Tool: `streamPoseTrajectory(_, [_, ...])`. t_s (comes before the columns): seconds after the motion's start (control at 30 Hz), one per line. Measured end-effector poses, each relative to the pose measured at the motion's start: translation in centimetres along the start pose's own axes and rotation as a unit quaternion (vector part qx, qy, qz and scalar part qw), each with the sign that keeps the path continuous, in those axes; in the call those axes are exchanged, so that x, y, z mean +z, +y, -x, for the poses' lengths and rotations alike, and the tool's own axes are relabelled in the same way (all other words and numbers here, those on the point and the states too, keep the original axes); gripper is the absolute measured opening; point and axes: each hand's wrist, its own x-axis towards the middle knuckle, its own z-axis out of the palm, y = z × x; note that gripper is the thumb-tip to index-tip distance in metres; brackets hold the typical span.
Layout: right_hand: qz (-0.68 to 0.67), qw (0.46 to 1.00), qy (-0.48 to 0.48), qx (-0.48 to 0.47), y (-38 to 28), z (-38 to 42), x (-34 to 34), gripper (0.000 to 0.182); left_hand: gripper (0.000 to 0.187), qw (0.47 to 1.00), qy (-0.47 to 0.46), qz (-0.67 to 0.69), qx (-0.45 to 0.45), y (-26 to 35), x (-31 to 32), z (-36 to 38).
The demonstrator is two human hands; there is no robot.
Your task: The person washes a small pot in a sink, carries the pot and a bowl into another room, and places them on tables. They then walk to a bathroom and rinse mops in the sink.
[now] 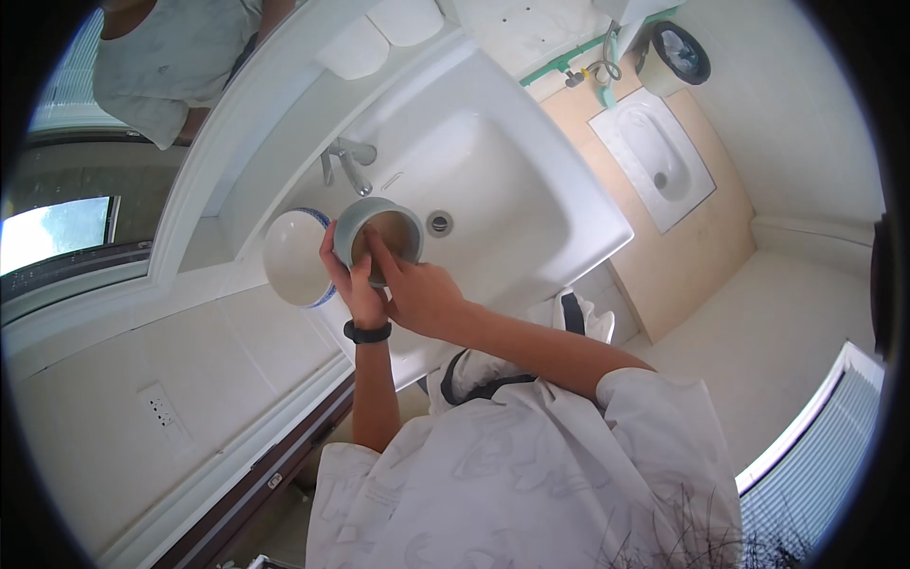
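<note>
A round grey-green bowl [410, 211] is held over the sink, its mouth tilted towards me and its inside brownish. My left hand [355, 289], with a black band at the wrist, wraps round the bowl's near left side. The stretched fingers of my right hand [422, 294] reach over the rim into the bowl, and their tips lie against its inside; I make out nothing between them. Left of the bowl, a larger white bowl [296, 258] with a blue patterned rim stands on the sink's ledge.
The white sink [531, 190] has a metal faucet [353, 163] and a drain [439, 224]. A mirror [104, 171] hangs at left above a wall socket [161, 410]. Beyond the sink are a squat toilet [654, 156] and a lined bin [675, 55].
</note>
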Motion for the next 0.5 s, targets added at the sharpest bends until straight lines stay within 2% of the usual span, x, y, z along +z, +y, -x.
streamPoseTrajectory(0.07, [0.007, 1.000, -0.029, 0.007, 0.0, -0.2, -0.7, 0.098, 0.070, 0.998, 0.000, 0.066, -0.023, -0.2, 0.0, 0.2])
streamPoseTrajectory(0.13, [0.009, 0.994, -0.101, 0.047, 0.0, -0.5, -1.5, 0.100, 0.069, 0.996, 0.010, 0.080, -0.030, 0.3, 0.6, 0.6])
streamPoseTrajectory(0.17, [0.010, 0.994, -0.101, 0.048, 0.2, -0.5, -1.4, 0.100, 0.068, 0.995, 0.021, 0.094, -0.035, 0.5, 0.8, 0.7])
streamPoseTrajectory(0.23, [0.008, 0.997, 0.022, 0.071, 0.3, -0.6, -1.1, 0.099, 0.068, 0.997, 0.009, 0.072, -0.016, 0.3, 0.7, 0.5])
streamPoseTrajectory(0.27, [0.007, 0.997, 0.020, 0.069, 0.2, -0.5, -0.9, 0.099, 0.068, 0.999, -0.004, 0.049, 0.004, 0.3, 0.6, 0.4])
streamPoseTrajectory(0.3, [0.029, 0.997, -0.023, 0.065, 0.0, -0.2, -1.0, 0.098, 0.068, 0.999, -0.003, 0.048, 0.004, 0.3, 0.4, 0.3])
streamPoseTrajectory(0.33, [0.052, 0.995, -0.065, 0.061, -0.1, -0.1, -1.1, 0.097, 0.066, 0.999, -0.006, -0.030, 0.020, 0.4, 0.3, 0.1])
streamPoseTrajectory(0.37, [0.053, 0.995, -0.065, 0.062, -0.2, -0.1, -1.5, 0.097, 0.065, 0.994, -0.009, -0.106, 0.036, 0.3, 0.3, 0.0])
streamPoseTrajectory(0.43, [0.028, 0.991, -0.118, 0.058, -0.2, -0.2, -2.2, 0.095, 0.065, 0.996, -0.009, -0.076, 0.034, -0.5, 0.1, -0.1])
streamPoseTrajectory(0.47, [0.028, 0.991, -0.120, 0.058, 0.0, -0.4, -1.8, 0.095, 0.064, 0.998, -0.008, -0.051, 0.030, -0.9, -0.3, 0.1])
streamPoseTrajectory(0.5, [0.052, 0.997, -0.040, 0.051, 0.6, -0.6, -1.2, 0.093, 0.064, 0.998, -0.006, -0.053, 0.028, -0.7, -0.2, 0.1])
